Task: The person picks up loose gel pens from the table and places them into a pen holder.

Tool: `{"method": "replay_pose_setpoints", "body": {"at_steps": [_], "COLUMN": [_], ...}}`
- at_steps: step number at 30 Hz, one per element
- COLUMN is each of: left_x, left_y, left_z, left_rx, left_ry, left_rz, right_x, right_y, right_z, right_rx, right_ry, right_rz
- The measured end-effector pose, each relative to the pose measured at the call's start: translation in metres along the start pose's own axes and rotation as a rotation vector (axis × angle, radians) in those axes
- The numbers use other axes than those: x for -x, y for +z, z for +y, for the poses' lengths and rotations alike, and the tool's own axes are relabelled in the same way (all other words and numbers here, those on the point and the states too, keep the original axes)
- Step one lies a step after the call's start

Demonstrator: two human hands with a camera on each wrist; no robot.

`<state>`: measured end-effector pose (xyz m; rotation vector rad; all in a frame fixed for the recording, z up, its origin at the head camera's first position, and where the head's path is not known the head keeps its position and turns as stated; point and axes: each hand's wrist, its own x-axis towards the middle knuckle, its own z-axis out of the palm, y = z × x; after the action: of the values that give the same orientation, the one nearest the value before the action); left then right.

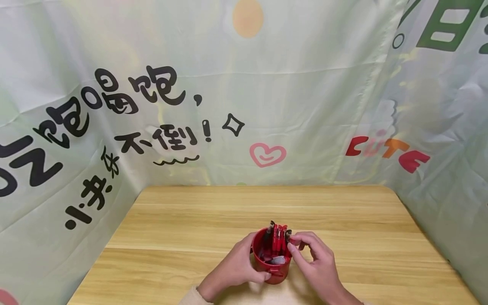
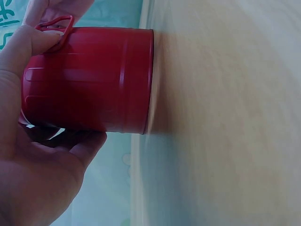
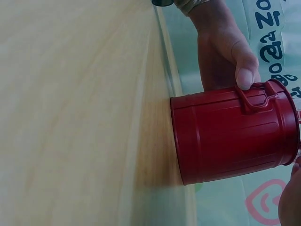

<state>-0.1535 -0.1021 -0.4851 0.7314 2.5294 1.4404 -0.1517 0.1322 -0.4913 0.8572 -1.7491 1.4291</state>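
A red metal pen bucket (image 1: 277,277) with small side handles stands upright on the wooden table, holding several red pens (image 1: 280,239), a dark pen (image 1: 271,228) and a grey piece (image 1: 278,260) of unclear kind. My left hand (image 1: 238,262) grips the bucket from the left, its thumb by the front handle. In the left wrist view, that hand (image 2: 42,174) wraps the red wall (image 2: 94,80). At the right rim, the thumb and index finger of my right hand (image 1: 320,262) pinch a dark-topped pen (image 1: 288,234). The pen's lower part is hidden inside the bucket.
The light wooden table (image 1: 183,220) extends around the bucket on both sides and behind it. Printed cloth (image 1: 305,106) with lettering and drawings hangs along the back and sides. A dark round object (image 3: 162,2) shows at the top of the right wrist view, near a sleeve.
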Motion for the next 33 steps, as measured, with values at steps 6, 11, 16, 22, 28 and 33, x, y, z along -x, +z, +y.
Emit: {"method": "replay_pose_setpoints", "body": {"at_steps": [6,11,16,22,28,33], "left_x": [-0.001,-0.001,-0.002,-0.002,-0.003,-0.004], "left_y": [0.001,0.001,0.0,0.001,0.001,-0.003], "left_z": [0.0,0.0,0.0,-0.002,-0.005,-0.006], "left_rx": [0.002,-0.002,0.003,0.002,-0.01,-0.035], "left_ry": [0.006,0.009,0.005,-0.006,-0.008,-0.007], "left_rz": [0.002,0.0,-0.004,-0.005,-0.006,-0.007], "right_x": [-0.001,-0.001,-0.002,-0.003,-0.001,-0.001], "right_y": [-0.002,-0.003,-0.005,-0.009,-0.018,-0.024], "right_z": [-0.001,-0.003,-0.003,-0.004,-0.006,-0.004], "right_rx": [0.063,0.109,0.123,0.143,0.181,0.2], "right_ry": [0.035,0.057,0.069,0.087,0.209,0.169], "right_rz": [-0.006,-0.011,-0.006,-0.009,-0.055,-0.083]}}
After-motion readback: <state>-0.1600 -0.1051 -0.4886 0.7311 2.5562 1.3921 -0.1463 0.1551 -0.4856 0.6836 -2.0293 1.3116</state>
